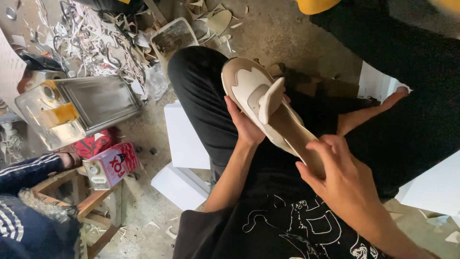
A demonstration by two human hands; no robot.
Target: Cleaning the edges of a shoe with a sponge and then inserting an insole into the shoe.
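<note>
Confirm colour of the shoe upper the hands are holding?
Cream and beige panels on the shoe upper, with a cream tongue; clearest in the head view.

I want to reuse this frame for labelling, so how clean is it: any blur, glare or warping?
Head view: the shoe and both hands, left hand and right hand, are sharp under soft, even light; the metal can carries a dull sheen, not blown out; the yellow thing at the top edge is blurred; straight edges bow slightly towards the corners, a wide-lens effect.

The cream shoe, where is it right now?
In the head view the cream shoe lies centre frame on the person's black-trousered knee, held between the left hand and the right hand.
</note>
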